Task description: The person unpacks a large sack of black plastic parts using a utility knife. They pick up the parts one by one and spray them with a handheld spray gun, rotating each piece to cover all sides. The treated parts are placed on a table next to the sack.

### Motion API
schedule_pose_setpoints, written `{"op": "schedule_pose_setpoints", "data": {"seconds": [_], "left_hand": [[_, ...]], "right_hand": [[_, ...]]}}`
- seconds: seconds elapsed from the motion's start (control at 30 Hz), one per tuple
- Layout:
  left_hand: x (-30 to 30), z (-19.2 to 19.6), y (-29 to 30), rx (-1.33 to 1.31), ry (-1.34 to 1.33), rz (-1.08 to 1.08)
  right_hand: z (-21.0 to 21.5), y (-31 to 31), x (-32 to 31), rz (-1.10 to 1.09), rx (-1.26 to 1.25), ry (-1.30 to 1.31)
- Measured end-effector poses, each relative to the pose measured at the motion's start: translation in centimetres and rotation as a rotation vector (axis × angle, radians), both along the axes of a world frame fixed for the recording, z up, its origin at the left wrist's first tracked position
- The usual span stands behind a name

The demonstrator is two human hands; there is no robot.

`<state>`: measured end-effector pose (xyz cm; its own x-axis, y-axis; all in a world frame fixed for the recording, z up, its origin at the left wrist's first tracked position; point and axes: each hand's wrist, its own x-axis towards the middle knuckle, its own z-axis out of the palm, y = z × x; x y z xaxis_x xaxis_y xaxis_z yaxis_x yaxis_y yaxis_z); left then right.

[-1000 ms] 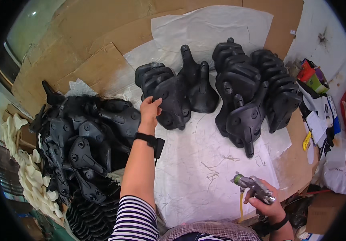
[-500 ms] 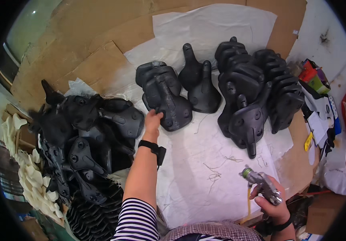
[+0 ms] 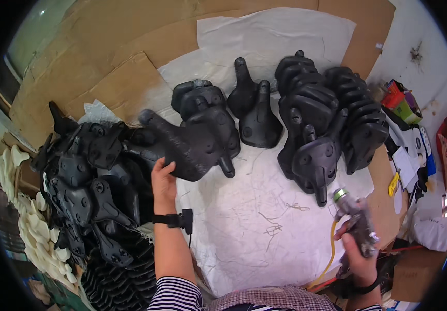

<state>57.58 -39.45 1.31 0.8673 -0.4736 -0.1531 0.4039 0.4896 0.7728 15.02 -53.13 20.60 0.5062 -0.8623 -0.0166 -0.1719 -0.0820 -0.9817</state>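
My left hand (image 3: 163,184) is closed on the near edge of a black saddle shell (image 3: 189,147), which is tilted above the white sheet, its long nose toward the upper left. Behind it a short row of similar shells (image 3: 210,98) leans together, partly covered by the held one. Two more saddle shells (image 3: 259,127) stand just right of that row. My right hand (image 3: 359,259) is wrapped round the grip of a metal spray gun (image 3: 357,223) with a green ring at its tip, pointed up and left. A yellow hose (image 3: 332,251) runs down from the gun.
Piled black shells (image 3: 75,171) fill the left side, beside cream foam pieces (image 3: 36,233). Long stacks of shells (image 3: 355,103) stand at right. Loose threads (image 3: 270,225) lie on the white sheet (image 3: 234,249). Cardboard (image 3: 99,83) lines the back; clutter (image 3: 407,103) sits far right.
My left hand has drawn one shell off the front of the row, toward me and left, and turned it. The spray gun in my right hand has moved slightly right and up.
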Motion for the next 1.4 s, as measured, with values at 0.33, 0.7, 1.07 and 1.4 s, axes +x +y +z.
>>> {"op": "schedule_pose_setpoints", "data": {"seconds": [0.33, 0.7, 1.07, 1.4], "left_hand": [[5.1, -0.1, 7.8, -0.021, -0.054, 0.151], [5.3, -3.8, -8.3, 0.186, -0.053, -0.247], [6.6, 12.0, -1.6, -0.177, -0.254, 0.568], [1.9, -8.1, -11.5, 0.548, 0.024, 0.042]], "right_hand": [[-1.7, 0.2, 1.6, 0.287, 0.207, 0.01], [-3.5, 0.5, 1.0, 0.332, 0.323, 0.15], [-2.4, -1.2, 2.5, 0.271, 0.265, -0.063], [-3.1, -1.2, 2.2, 0.391, 0.221, 0.016]]}}
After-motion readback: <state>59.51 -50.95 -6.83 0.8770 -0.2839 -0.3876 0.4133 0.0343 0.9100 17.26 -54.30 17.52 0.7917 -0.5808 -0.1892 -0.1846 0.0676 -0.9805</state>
